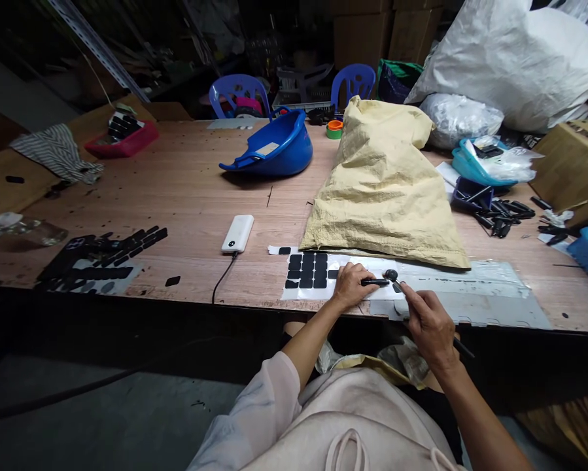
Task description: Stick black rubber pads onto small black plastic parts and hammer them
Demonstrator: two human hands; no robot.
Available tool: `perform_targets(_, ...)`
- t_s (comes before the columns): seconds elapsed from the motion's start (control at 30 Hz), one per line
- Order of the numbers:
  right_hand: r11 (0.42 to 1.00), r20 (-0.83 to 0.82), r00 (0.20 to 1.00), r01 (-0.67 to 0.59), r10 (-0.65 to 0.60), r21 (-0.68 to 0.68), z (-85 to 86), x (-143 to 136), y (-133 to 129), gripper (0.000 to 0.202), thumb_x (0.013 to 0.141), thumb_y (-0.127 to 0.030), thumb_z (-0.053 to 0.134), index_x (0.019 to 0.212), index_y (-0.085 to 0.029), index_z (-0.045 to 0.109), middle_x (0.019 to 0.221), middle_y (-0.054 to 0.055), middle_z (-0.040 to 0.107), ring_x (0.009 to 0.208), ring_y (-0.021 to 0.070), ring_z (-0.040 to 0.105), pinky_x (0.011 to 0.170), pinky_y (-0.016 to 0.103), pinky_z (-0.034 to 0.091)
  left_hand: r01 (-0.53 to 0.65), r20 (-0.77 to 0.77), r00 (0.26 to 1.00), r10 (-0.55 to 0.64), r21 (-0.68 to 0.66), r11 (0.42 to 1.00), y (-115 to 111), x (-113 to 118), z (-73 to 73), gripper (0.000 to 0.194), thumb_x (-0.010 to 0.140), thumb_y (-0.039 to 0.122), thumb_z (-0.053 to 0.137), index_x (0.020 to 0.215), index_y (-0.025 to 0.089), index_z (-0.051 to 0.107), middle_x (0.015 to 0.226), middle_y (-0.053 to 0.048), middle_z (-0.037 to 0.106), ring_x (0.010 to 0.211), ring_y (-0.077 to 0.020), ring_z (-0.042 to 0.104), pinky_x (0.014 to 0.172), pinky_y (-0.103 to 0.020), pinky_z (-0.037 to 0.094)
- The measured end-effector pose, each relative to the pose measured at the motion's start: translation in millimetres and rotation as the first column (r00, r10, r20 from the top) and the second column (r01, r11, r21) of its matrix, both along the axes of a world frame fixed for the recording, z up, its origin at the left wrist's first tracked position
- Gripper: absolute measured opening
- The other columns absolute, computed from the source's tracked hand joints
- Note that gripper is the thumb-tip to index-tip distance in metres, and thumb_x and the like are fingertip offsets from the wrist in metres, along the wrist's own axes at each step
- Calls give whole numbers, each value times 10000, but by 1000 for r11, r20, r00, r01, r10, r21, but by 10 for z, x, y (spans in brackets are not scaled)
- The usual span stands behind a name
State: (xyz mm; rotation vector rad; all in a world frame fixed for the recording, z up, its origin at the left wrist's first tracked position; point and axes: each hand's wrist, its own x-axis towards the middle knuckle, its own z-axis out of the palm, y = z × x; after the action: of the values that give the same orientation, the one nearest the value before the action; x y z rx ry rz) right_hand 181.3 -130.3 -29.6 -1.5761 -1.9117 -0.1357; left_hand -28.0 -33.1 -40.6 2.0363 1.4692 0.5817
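At the table's front edge my left hand (351,285) is closed on a slim black rod (375,282) that points right. My right hand (430,322) is closed round a thin tool with a round black head (390,275), close to the rod's right end; a dark handle sticks out below this hand. Under and beside my left hand lies a white sheet (303,294) with rows of black rounded pieces (307,270). A grey plate (494,307) lies to the right of my right hand.
A yellowish sack (386,190) lies just behind the sheet. Left of it are a white power bank (237,233) with a cable and a blue scoop-like basin (278,147). Black parts (504,216) lie at the right, beside a cardboard box (575,167).
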Motion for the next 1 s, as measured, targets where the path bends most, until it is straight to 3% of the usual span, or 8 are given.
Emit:
perform_targets(0.1,1000,50,999,-12,13,-25,-8,12,-12,447,1003,-153,500,1351,-326,720,955,16,693,783,132,636,617,255,407,-6,-6,1000,6,8,1000,4,4,-11,215,843,373,865,1037,282,846,1019,-33,749,1079,-255,597,983,-410,431)
perform_targets(0.2,999,31,998,50,-50,3,20,89,17,408,1015,-195,520,1355,-305,717,982,23,700,832,141,643,641,260,410,3,-9,1000,-3,1,1000,7,3,-13,217,838,359,866,1038,278,845,1022,-30,749,1077,-251,594,981,-401,430)
perform_targets(0.33,988,33,990,133,-136,75,42,399,176,351,1021,-268,536,1302,-286,745,971,48,687,873,169,627,700,280,423,10,-10,1000,-10,-1,1000,9,-2,-12,217,841,347,856,1044,272,840,1017,-28,747,1060,-245,590,980,-394,431)
perform_targets(0.57,992,203,971,124,-129,38,-257,1054,543,290,1003,-333,551,1123,-256,803,886,71,669,814,199,537,742,339,377,17,-11,1000,-17,20,1000,-1,-6,-10,215,822,340,855,1027,278,838,985,-35,725,1044,-251,586,965,-392,438)
perform_targets(0.7,986,179,970,156,-164,55,-367,1082,582,298,1003,-369,549,1114,-251,800,905,78,676,847,218,543,787,353,388,22,-8,1000,-22,26,999,-25,-17,7,222,813,341,862,1024,273,839,982,-38,721,1040,-254,588,965,-396,440)
perform_targets(1.0,981,178,966,171,-186,96,-328,1017,564,294,1005,-376,563,1069,-227,808,894,73,684,838,219,547,766,344,408,32,51,998,-36,84,996,-25,-45,-7,186,820,331,859,986,253,827,972,-50,727,1014,-258,599,952,-415,471)
